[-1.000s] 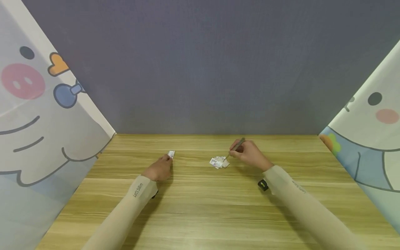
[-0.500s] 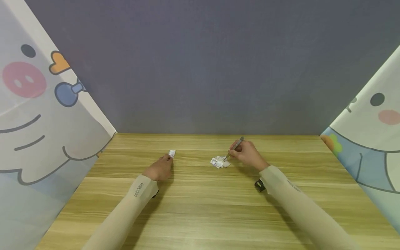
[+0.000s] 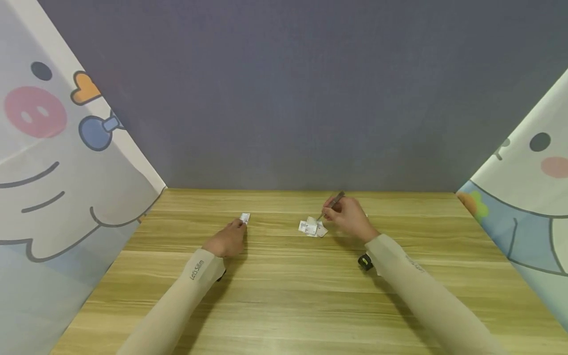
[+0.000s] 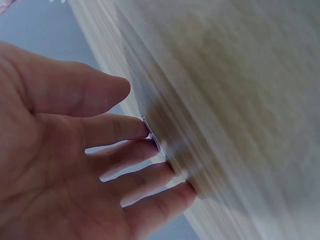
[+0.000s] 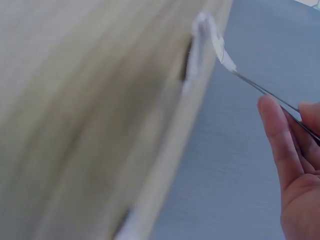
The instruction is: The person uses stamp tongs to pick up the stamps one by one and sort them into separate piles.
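Observation:
My left hand (image 3: 225, 240) reaches over the left of the table, fingertips resting on a small printed paper slip (image 3: 245, 217). In the left wrist view its fingers (image 4: 150, 172) are extended, with the slip's thin edge (image 4: 156, 137) at their tips and the thumb held apart. My right hand (image 3: 352, 219) holds metal tweezers (image 3: 334, 200) slantwise, tips down at a small heap of paper slips (image 3: 309, 228). Seen from the right wrist, the tweezers (image 5: 257, 87) nip a white slip (image 5: 223, 54) at its edge, tilted up beside the blurred heap (image 5: 198, 47).
The wood-grain table (image 3: 284, 296) ends at a grey panel (image 3: 306, 98) behind. Cartoon-printed sheets (image 3: 88, 207) flank it on both sides. A small white bit (image 3: 366, 215) shows just past the right hand.
The right hand has shifted slightly left and up, with the tweezers lifting a slip in the heap, whose slips now lie differently. The left hand stays in place.

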{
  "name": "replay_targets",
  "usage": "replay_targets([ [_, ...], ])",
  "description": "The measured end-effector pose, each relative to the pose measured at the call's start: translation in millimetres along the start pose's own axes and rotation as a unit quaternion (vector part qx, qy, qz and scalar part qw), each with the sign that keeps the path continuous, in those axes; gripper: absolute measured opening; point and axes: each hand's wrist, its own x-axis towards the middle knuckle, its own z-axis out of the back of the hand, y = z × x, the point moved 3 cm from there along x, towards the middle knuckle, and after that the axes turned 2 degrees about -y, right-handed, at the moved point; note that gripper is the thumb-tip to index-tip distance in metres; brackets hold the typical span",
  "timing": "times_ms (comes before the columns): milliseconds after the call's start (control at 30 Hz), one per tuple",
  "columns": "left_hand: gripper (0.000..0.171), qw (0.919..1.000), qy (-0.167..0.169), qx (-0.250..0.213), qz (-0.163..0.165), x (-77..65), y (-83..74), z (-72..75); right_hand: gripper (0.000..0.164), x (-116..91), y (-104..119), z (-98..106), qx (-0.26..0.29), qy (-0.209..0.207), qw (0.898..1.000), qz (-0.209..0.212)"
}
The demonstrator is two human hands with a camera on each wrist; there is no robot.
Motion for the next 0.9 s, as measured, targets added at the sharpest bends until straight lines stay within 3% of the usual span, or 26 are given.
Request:
replay_targets([
  [200, 0.053, 0.9999, -0.009, -0.009, 0.0, -0.1, 0.4, 0.3, 0.005, -3, 23, 15, -0.047, -0.037, 0.995, 0.076],
  [367, 0.053, 0.9998, -0.017, -0.013, -0.002, 0.9, 2.5, -0.1, 0.005, -4, 38, 24, -0.042, -0.056, 0.991, 0.118],
  [667, 0.05, 0.9987, -0.013, -0.048, -0.003, -1.9, 6.5, 2.6, 0.004, -3, 56, 31, -0.024, -0.074, 0.983, 0.166],
  [900, 0.048, 0.999, -0.017, -0.04, -0.014, -3.8, 6.5, 4.8, 0.005, -2, 64, 40, -0.04, -0.084, 0.978, 0.187],
])
